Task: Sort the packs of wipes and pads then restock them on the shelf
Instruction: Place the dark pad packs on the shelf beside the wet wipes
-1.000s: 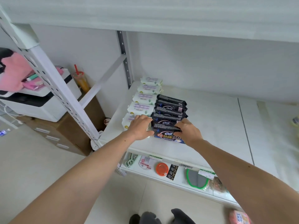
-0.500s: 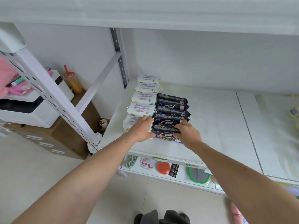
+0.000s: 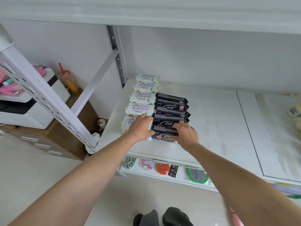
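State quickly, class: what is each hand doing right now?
Left hand: open, resting on the front white plastic pack.
Right hand: fingers curled on the front dark navy pack.

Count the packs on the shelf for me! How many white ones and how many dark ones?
White packs: 5
Dark packs: 5
Total: 10
The front white pack is partly under the left hand, and the right hand rests on the front dark pack.

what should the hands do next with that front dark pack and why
Probably nudge the front dark pack back, flush against the dark row. Both the left hand and right hand already rest on it, beside the white packs, near the shelf edge.
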The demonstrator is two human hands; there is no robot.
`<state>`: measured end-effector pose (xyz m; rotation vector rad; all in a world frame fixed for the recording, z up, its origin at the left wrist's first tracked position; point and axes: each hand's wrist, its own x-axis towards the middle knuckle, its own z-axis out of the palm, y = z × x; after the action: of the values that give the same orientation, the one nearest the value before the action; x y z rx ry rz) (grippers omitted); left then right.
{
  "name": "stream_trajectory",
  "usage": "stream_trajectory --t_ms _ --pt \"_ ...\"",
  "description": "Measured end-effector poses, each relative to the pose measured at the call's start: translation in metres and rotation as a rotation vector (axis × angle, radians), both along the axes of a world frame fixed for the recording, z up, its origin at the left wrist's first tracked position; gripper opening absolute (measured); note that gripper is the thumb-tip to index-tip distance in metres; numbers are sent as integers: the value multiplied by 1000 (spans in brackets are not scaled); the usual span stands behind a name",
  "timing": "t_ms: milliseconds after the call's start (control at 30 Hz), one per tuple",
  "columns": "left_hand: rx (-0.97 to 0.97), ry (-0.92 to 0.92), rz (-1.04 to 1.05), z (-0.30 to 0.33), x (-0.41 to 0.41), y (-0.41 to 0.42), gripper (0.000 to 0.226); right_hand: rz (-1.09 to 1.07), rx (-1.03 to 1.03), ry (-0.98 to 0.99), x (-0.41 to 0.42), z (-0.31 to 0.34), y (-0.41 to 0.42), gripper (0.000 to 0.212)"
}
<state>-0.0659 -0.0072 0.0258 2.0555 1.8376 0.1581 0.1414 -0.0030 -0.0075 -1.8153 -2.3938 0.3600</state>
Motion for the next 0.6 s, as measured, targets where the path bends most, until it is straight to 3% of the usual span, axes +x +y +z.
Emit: stream_trajectory --t_ms 600 --pt "36 -4 22 -1 4 4 59 -6 67 26 8 -1 -1 57"
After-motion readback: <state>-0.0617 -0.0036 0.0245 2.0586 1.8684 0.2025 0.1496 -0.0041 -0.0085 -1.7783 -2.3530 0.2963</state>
